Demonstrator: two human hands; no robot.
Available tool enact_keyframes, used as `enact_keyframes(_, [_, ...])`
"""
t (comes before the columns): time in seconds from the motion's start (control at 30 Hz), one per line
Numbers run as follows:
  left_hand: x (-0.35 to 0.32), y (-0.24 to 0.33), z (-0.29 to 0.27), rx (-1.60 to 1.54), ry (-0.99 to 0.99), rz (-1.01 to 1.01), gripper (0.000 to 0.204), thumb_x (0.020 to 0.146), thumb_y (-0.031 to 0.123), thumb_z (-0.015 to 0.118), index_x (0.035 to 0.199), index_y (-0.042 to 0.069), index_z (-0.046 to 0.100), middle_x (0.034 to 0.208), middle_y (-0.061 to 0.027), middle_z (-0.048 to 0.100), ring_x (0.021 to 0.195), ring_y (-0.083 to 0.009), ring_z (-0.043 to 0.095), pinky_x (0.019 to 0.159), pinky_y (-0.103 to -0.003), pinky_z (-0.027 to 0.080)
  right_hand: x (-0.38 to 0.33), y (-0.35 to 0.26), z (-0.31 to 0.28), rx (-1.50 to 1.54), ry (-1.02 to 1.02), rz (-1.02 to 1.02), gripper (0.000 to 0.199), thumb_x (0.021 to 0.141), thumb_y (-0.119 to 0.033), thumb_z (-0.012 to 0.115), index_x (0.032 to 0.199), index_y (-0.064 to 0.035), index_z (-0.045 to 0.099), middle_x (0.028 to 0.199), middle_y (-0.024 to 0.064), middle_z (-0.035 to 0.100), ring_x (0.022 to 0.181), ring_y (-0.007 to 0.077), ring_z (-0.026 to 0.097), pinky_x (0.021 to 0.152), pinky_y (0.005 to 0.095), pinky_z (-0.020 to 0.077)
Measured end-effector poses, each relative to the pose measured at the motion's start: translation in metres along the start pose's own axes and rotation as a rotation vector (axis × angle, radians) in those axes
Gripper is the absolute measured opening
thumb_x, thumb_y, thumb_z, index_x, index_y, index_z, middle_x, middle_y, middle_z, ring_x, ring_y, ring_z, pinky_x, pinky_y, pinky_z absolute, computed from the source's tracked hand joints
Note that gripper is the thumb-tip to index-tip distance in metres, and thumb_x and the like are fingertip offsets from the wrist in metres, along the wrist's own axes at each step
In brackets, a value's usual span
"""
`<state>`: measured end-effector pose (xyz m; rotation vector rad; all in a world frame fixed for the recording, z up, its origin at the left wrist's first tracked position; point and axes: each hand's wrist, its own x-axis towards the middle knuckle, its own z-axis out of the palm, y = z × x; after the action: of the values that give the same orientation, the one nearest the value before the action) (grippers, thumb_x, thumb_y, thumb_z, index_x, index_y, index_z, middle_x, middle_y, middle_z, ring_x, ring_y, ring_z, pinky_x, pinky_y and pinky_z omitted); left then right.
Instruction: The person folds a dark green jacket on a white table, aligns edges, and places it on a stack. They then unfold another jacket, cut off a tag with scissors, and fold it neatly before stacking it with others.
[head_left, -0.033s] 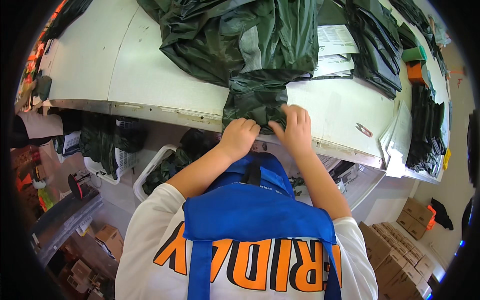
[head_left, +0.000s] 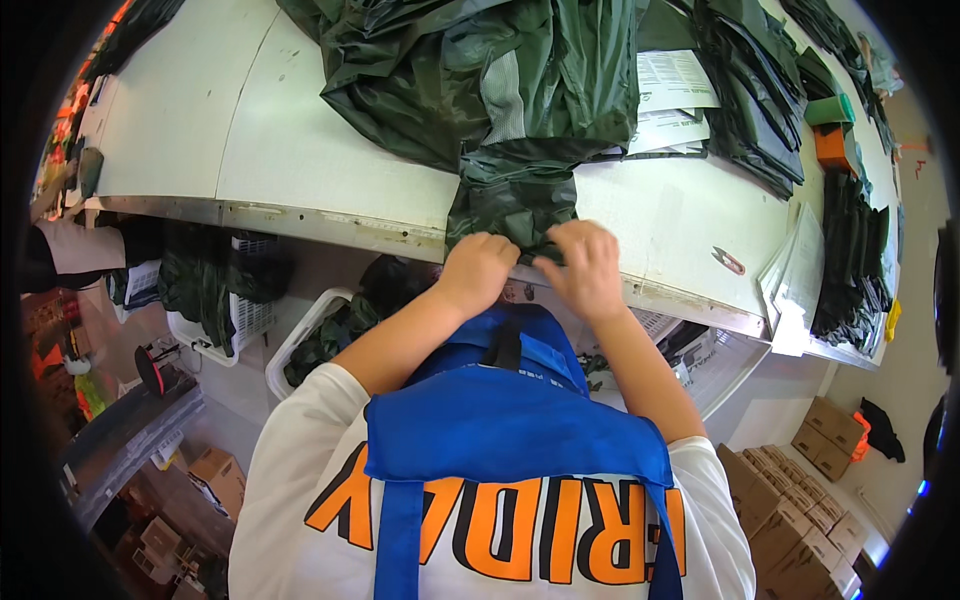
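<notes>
"Where's the piece, and which way does it run?"

"I have the dark green fabric (head_left: pixel 425 115) on the white table (head_left: pixel 280 150), straight ahead of the wearer. Its long axis runs from the far side toward the body: the bunched bulk lies away, and the narrow end points at me (at the wearer's chest, rather), reaching the table's front edge."

"And the hands?"

"I count two. The left hand (head_left: pixel 482 268) is curled in, fingers pinching the near edge of that narrow end. The right hand (head_left: pixel 588 265) is half spread at its right corner, thumb apart from the fingers; I can't tell whether the fingertips touch cloth."

"Count the rest."

"One pair of snips (head_left: pixel 728 261) on the table's right, one grey mesh panel (head_left: pixel 503 95) on the fabric, one green spool (head_left: pixel 828 109) just beside one orange box (head_left: pixel 836 150). I see at least two printed sheets (head_left: pixel 675 82) next to the bulk."

"Containers?"

"I make out two white ones under the table, at left. The bin (head_left: pixel 298 340) has dark green cloth (head_left: pixel 330 345) inside; the basket (head_left: pixel 252 322), farther left, has dark cloth draped over it, so its inside is hidden. Cardboard boxes (head_left: pixel 785 530) at lower right overlap too much to count."
</notes>
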<state>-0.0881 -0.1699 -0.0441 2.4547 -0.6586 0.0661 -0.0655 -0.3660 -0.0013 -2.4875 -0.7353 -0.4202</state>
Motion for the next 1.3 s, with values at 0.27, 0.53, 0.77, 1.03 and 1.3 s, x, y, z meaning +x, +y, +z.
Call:
enact_keyframes(0.27, [0.023,-0.02,-0.022,-0.432,-0.27,-0.534,0.028,0.079,0.017,0.07,0.095,0.005,0.05,0.075,-0.0145,0.064,0.071,-0.0331,0.063,0.064,-0.042,0.047,0.017,0.026,0.034,0.212,-0.499,-0.031,0.01,0.08,-0.022,0.065,0.081,-0.0121,0.062,0.068,0.0075,0.062,0.071,0.0285,0.063,0.068,0.0407,0.0443])
enact_keyframes(0.53, [0.008,-0.023,-0.024,-0.008,-0.057,-0.047,0.018,0.079,0.021,0.067,0.092,0.007,0.064,0.078,-0.01,0.064,0.084,-0.0298,0.06,0.079,-0.039,0.045,0.036,-0.001,0.019,0.048,-0.271,-0.174,0.027,0.075,-0.026,0.07,0.096,-0.0105,0.062,0.084,0.0045,0.064,0.086,0.0252,0.06,0.078,0.0396,0.0446])
enact_keyframes(0.77, [0.027,-0.029,-0.035,0.059,-0.141,-0.058,0.02,0.079,0.02,0.067,0.093,0.008,0.063,0.085,-0.0073,0.063,0.09,-0.0287,0.058,0.079,-0.041,0.045,0.028,0.035,0.045,0.25,-0.393,-0.126,0.025,0.077,-0.016,0.068,0.1,-0.0062,0.062,0.086,0.0091,0.064,0.084,0.028,0.06,0.081,0.0399,0.0453])
enact_keyframes(1.03, [0.053,-0.046,-0.045,0.057,-0.395,-0.177,0.032,0.084,0.019,0.063,0.111,0.004,0.055,0.1,-0.0148,0.065,0.089,-0.0306,0.062,0.081,-0.043,0.044,0.05,0.034,0.049,0.137,-0.287,-0.155,0.027,0.082,-0.025,0.067,0.099,-0.0045,0.062,0.083,0.0133,0.062,0.08,0.0322,0.059,0.072,0.0411,0.0475])
enact_keyframes(1.3, [0.066,-0.047,-0.071,0.267,-0.077,-0.305,0.051,0.088,0.026,0.06,0.129,0.0,0.046,0.141,-0.0227,0.038,0.124,-0.0404,0.042,0.102,-0.046,0.038,0.062,0.037,0.062,0.089,-0.435,0.055,0.035,0.085,-0.035,0.065,0.098,-0.0035,0.055,0.077,0.0148,0.064,0.076,0.0333,0.062,0.068,0.0429,0.0495])
